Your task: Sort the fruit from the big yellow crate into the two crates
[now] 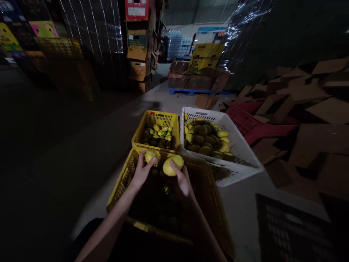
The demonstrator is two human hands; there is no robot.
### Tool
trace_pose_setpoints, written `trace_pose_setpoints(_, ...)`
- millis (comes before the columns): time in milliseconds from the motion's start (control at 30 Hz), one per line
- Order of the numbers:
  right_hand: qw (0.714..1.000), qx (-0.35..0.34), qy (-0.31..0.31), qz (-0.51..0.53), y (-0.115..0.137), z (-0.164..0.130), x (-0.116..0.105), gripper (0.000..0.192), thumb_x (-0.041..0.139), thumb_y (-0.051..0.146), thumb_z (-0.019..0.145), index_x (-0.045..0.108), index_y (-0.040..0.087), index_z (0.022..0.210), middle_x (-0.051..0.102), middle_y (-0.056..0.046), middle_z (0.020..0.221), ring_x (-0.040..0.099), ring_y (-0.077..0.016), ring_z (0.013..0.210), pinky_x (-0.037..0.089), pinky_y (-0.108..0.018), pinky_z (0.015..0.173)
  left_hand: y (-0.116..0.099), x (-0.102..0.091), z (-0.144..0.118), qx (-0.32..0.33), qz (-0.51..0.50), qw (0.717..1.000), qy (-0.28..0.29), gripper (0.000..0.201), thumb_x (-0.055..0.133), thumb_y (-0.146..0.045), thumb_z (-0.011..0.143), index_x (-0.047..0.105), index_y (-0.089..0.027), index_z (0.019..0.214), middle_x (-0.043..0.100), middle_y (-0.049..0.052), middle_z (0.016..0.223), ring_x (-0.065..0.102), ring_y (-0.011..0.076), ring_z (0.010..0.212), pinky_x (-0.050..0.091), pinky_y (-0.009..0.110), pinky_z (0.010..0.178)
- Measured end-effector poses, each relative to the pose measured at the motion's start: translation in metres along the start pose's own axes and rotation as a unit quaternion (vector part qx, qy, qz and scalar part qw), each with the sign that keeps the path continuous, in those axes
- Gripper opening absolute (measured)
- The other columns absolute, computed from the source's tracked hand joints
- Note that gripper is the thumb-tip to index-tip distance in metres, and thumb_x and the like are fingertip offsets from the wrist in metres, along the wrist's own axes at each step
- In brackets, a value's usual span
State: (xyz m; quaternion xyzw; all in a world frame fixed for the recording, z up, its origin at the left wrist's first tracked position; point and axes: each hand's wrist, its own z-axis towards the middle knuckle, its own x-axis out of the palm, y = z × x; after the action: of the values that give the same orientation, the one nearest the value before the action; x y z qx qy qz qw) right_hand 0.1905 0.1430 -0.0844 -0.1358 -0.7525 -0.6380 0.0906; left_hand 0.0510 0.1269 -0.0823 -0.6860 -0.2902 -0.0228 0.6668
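Observation:
My left hand (141, 171) holds a small yellow lemon (151, 156) between thumb and fingers. Close beside it, my right hand (185, 181) grips a larger yellow lemon (172, 165), its thumb lying across the fruit. Both hands are above the near yellow crate (121, 182), whose dark inside shows only a few dim fruits. Beyond that crate stands a smaller-looking yellow crate (135, 137) with green and yellow lemons (160, 134). To its right, a white crate (244, 151) contains many larger yellow and greenish fruits (205, 135).
A red crate (247, 125) lies behind the white one, against a heap of flattened cardboard boxes (313, 142). Farther back, a blue pallet (188, 91) carries boxes, one of them yellow (206, 56). Stacked cartons (137, 40) rise left of it. Low at right is a dark slotted shape (289, 229).

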Motion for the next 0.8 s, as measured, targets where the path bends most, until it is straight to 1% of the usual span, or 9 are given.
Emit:
trace_pose_setpoints(67, 0.992, -0.096, -0.043, -0.075, 0.002, -0.002, -0.002, 0.057, 0.082, 0.036, 0.052, 0.052, 0.023, 0.099, 0.066, -0.003, 0.095, 0.063, -0.0233, 0.088, 0.052, -0.038, 0.080, -0.002, 0.000, -0.002, 0.097, 0.034, 0.995, 0.007, 0.049, 0.084, -0.018, 0.057, 0.057, -0.023, 0.098, 0.059, -0.001, 0.098, 0.055, 0.0138, 0.095, 0.043, 0.021, 0.086)
trace_pose_setpoints(133, 0.973, -0.179, -0.049, -0.140, 0.003, -0.002, -0.004, 0.062, 0.083, 0.030, 0.050, 0.052, 0.023, 0.103, 0.064, -0.004, 0.104, 0.060, -0.0227, 0.096, 0.048, -0.038, 0.091, -0.005, 0.000, -0.003, 0.124, 0.048, 0.991, 0.025, 0.052, 0.085, -0.015, 0.053, 0.057, -0.022, 0.097, 0.056, 0.000, 0.100, 0.054, 0.0145, 0.096, 0.042, 0.021, 0.087)
trace_pose_setpoints(200, 0.959, -0.232, -0.056, -0.154, 0.003, -0.001, -0.007, 0.061, 0.082, 0.029, 0.052, 0.053, 0.023, 0.105, 0.061, -0.005, 0.109, 0.057, -0.0231, 0.104, 0.045, -0.038, 0.096, -0.007, 0.000, -0.002, 0.129, 0.048, 0.990, 0.037, 0.053, 0.084, -0.013, 0.053, 0.054, -0.022, 0.096, 0.054, 0.000, 0.099, 0.054, 0.0142, 0.092, 0.043, 0.022, 0.085)
trace_pose_setpoints(300, 0.959, -0.247, -0.062, -0.125, -0.002, 0.002, -0.010, 0.066, 0.081, 0.030, 0.053, 0.052, 0.022, 0.112, 0.059, -0.008, 0.116, 0.053, -0.0244, 0.111, 0.046, -0.039, 0.093, -0.005, -0.001, -0.001, 0.141, 0.051, 0.988, 0.036, 0.056, 0.085, -0.013, 0.051, 0.051, -0.022, 0.094, 0.051, -0.001, 0.098, 0.054, 0.0134, 0.089, 0.044, 0.023, 0.083)
trace_pose_setpoints(467, 0.958, -0.260, -0.056, -0.111, -0.004, 0.003, -0.010, 0.068, 0.081, 0.025, 0.054, 0.051, 0.022, 0.115, 0.058, -0.008, 0.119, 0.056, -0.0231, 0.109, 0.046, -0.038, 0.092, -0.003, -0.004, -0.001, 0.153, 0.085, 0.984, 0.039, 0.054, 0.084, -0.014, 0.053, 0.051, -0.022, 0.095, 0.053, 0.000, 0.099, 0.054, 0.0136, 0.090, 0.043, 0.023, 0.085)
trace_pose_setpoints(533, 0.959, -0.257, -0.052, -0.104, -0.001, 0.001, -0.008, 0.067, 0.081, 0.023, 0.053, 0.051, 0.023, 0.113, 0.059, -0.007, 0.118, 0.058, -0.0218, 0.104, 0.047, -0.036, 0.089, -0.004, -0.003, -0.002, 0.141, 0.075, 0.987, 0.033, 0.054, 0.085, -0.014, 0.051, 0.052, -0.021, 0.093, 0.054, -0.001, 0.098, 0.055, 0.0130, 0.089, 0.044, 0.022, 0.084)
trace_pose_setpoints(600, 0.970, -0.225, -0.052, -0.079, 0.002, -0.002, -0.005, 0.068, 0.082, 0.023, 0.052, 0.050, 0.025, 0.112, 0.061, -0.004, 0.113, 0.061, -0.0201, 0.096, 0.049, -0.035, 0.084, -0.006, -0.001, -0.003, 0.120, 0.056, 0.991, 0.027, 0.052, 0.086, -0.013, 0.050, 0.054, -0.021, 0.091, 0.054, -0.002, 0.096, 0.056, 0.0123, 0.087, 0.044, 0.022, 0.082)
trace_pose_setpoints(700, 0.991, -0.131, -0.032, 0.000, 0.008, -0.005, -0.001, 0.060, 0.082, 0.025, 0.053, 0.053, 0.025, 0.106, 0.066, -0.001, 0.102, 0.064, -0.0194, 0.090, 0.051, -0.034, 0.080, -0.010, 0.001, -0.004, 0.082, 0.022, 0.996, 0.018, 0.049, 0.085, -0.014, 0.052, 0.058, -0.022, 0.092, 0.058, -0.003, 0.096, 0.057, 0.0121, 0.090, 0.044, 0.021, 0.083)
trace_pose_setpoints(800, 0.997, -0.035, 0.041, 0.062, 0.012, -0.007, 0.001, 0.044, 0.080, 0.029, 0.059, 0.060, 0.022, 0.097, 0.069, -0.003, 0.099, 0.064, -0.0221, 0.093, 0.053, -0.035, 0.080, -0.012, 0.000, -0.005, 0.037, -0.030, 0.999, 0.024, 0.045, 0.083, -0.018, 0.057, 0.062, -0.021, 0.096, 0.063, -0.001, 0.102, 0.059, 0.0131, 0.096, 0.044, 0.022, 0.087)
